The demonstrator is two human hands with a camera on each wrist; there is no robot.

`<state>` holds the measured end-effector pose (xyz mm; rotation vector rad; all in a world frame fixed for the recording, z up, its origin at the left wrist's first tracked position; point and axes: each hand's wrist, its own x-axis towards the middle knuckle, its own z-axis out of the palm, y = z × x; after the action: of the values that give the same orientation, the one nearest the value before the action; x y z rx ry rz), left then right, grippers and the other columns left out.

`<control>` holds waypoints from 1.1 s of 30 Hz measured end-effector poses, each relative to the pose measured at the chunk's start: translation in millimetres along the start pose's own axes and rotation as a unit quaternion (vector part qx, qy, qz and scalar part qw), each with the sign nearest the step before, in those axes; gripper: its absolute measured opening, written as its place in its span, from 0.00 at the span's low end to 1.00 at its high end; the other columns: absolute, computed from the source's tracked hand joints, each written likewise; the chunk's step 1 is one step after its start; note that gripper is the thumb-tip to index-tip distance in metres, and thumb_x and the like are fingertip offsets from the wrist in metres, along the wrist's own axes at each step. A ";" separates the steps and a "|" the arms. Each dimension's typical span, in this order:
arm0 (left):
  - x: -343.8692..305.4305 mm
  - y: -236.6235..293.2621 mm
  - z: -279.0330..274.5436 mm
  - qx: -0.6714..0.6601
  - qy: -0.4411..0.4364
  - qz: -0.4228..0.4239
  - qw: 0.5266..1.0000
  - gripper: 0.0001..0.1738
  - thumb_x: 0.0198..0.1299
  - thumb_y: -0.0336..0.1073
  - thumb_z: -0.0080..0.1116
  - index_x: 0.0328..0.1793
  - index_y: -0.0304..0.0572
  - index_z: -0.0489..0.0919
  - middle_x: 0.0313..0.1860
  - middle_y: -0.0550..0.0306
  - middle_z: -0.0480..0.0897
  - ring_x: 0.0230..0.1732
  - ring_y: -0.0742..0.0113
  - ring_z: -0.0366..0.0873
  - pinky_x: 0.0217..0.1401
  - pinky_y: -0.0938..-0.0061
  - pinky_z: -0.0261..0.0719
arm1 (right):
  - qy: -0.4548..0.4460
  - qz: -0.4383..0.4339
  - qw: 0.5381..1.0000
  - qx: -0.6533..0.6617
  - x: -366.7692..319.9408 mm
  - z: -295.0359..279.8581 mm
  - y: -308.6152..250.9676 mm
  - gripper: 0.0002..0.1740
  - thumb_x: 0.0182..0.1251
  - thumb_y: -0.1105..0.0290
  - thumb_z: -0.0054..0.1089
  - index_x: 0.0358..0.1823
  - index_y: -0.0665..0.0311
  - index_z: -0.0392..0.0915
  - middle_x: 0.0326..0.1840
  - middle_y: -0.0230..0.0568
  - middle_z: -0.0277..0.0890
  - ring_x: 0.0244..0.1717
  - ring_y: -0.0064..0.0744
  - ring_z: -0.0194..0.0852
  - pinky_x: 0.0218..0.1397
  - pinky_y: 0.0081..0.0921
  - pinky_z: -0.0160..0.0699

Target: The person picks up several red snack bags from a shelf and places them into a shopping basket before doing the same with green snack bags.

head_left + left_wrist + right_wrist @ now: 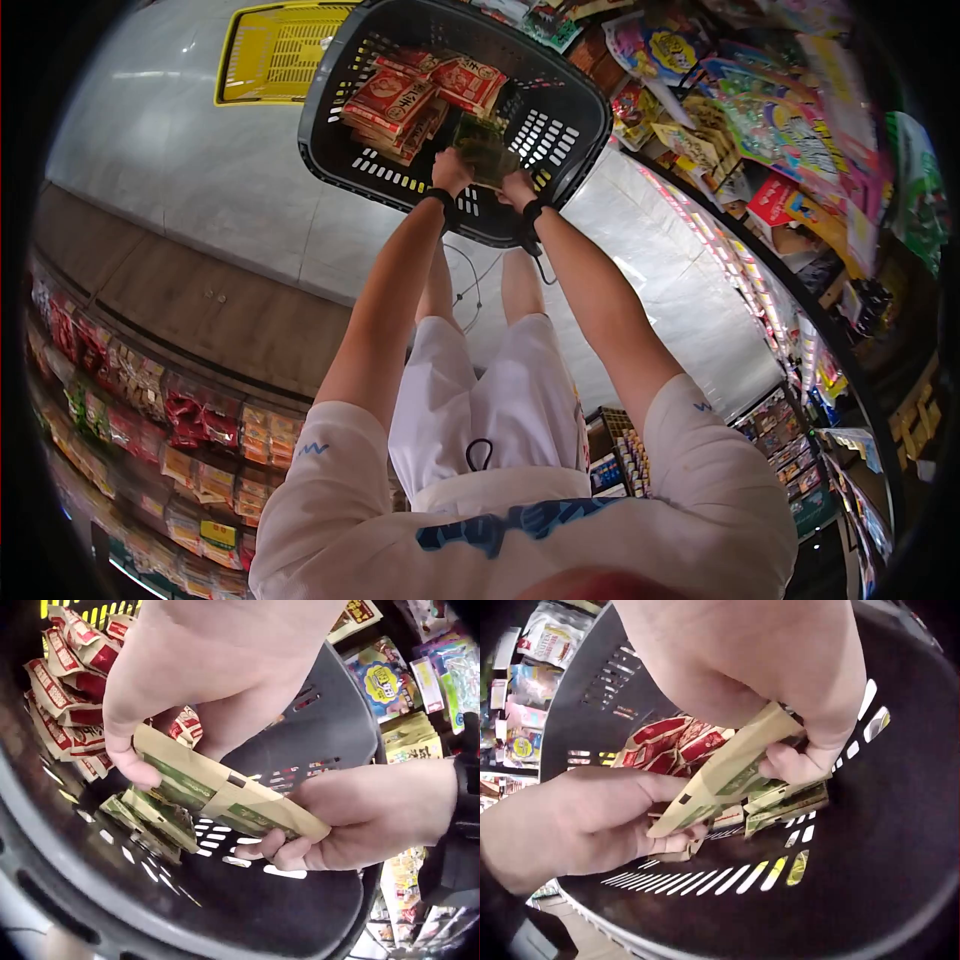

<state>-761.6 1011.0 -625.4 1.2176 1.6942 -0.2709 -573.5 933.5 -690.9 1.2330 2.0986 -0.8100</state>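
Both hands are inside a dark basket, holding a green and tan flat package between them. In the left wrist view, my left hand pinches one end of the package, thumb on its near face, while my right hand grips the other end with bent fingers. The right wrist view shows the right hand and left hand at opposite ends of the package, which is tilted. Beneath it lie more green packages. Red and tan packages are piled beside them.
A yellow basket stands on the grey floor beyond the dark one. Shelves with colourful snack bags curve along the right. Racks of small hanging packets line the lower left.
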 end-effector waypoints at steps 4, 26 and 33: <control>56.2 -36.1 54.2 0.062 -0.048 0.020 0.997 0.27 0.50 0.44 0.64 0.55 0.38 0.79 0.56 0.33 0.79 0.57 0.40 0.78 0.59 0.58 0.79 | -0.091 0.165 0.892 0.411 50.2 28.4 2.2 0.10 0.63 0.69 0.53 0.28 0.64 0.81 0.25 0.42 0.80 0.25 0.34 0.83 0.24 0.29 0.78; -227.9 122.0 -141.9 0.098 -0.076 0.392 0.912 0.15 0.62 0.40 0.52 0.48 0.38 0.80 0.40 0.36 0.83 0.46 0.41 0.82 0.46 0.54 0.81 | 0.321 0.150 0.701 0.619 -352.7 -280.2 -16.6 0.12 0.76 0.68 0.48 0.53 0.66 0.75 0.39 0.39 0.81 0.35 0.26 0.81 0.39 0.24 0.81; -428.8 274.4 -206.4 -0.098 -0.221 0.463 0.853 0.17 0.66 0.37 0.56 0.56 0.35 0.78 0.44 0.47 0.85 0.47 0.61 0.84 0.50 0.71 0.80 | 0.410 0.033 0.647 0.641 -554.5 -384.2 11.4 0.08 0.74 0.72 0.50 0.48 0.65 0.76 0.40 0.36 0.81 0.37 0.23 0.80 0.39 0.21 0.78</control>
<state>-657.0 1021.3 -86.3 1.5246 0.5962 0.2058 -398.0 915.7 -39.7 2.7954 1.8405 -2.2196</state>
